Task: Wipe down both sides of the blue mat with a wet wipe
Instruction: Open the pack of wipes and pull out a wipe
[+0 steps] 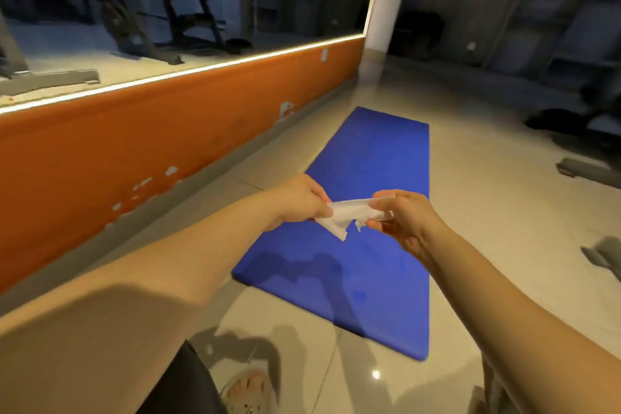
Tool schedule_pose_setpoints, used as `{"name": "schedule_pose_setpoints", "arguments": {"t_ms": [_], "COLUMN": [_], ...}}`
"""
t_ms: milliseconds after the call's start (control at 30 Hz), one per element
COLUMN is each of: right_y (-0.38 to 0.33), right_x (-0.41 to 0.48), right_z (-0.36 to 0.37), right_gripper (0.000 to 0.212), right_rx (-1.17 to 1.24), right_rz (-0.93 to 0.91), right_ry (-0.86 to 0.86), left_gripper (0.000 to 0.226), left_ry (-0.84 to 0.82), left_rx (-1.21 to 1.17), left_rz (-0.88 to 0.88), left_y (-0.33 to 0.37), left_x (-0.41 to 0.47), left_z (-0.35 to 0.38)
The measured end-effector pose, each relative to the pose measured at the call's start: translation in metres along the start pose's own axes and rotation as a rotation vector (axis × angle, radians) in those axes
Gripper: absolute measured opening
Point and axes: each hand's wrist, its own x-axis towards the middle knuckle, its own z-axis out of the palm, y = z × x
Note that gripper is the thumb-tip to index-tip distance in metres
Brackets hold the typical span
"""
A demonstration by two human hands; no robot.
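Note:
A blue mat (376,171) lies flat on the pale tiled floor, stretching away from me beside an orange wall. Above its middle I hold a white wet wipe (349,215) stretched between both hands. My left hand (299,198) pinches its left end and my right hand (403,215) pinches its right end. The wipe is partly unfolded, with a loose corner hanging down. Neither the wipe nor my hands touch the mat.
An orange wall base (134,151) with a mirror above it runs along the left. Grey gym equipment feet (591,171) stand on the floor at the right. My foot in a light shoe (248,393) stands near the mat's front edge.

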Motion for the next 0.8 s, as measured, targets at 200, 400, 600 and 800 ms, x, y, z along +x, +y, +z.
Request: {"name": "schedule_pose_setpoints", "arguments": {"t_ms": [200, 400, 600, 800], "right_y": [0.012, 0.004, -0.006, 0.018], "right_x": [0.019, 0.04, 0.078, 0.116], "right_z": [-0.058, -0.086, -0.112, -0.103], "right_gripper": [0.014, 0.031, 0.015, 0.023], "right_rx": [0.121, 0.069, -0.041, -0.37], "right_rz": [-0.109, -0.002, 0.062, 0.087], "right_ry": [0.185, -0.052, -0.098, -0.257], "left_gripper": [0.01, 0.043, 0.018, 0.012], "left_ry": [-0.015, -0.165, -0.147, -0.08], "left_rx": [-0.153, -0.401, -0.344, -0.261], "left_rz": [-0.079, -0.134, -0.116, -0.177], "left_y": [0.039, 0.074, 0.082, 0.066], "left_x": [0.05, 0.086, 0.113, 0.131], "left_z": [0.066, 0.119, 0.121, 0.109]}}
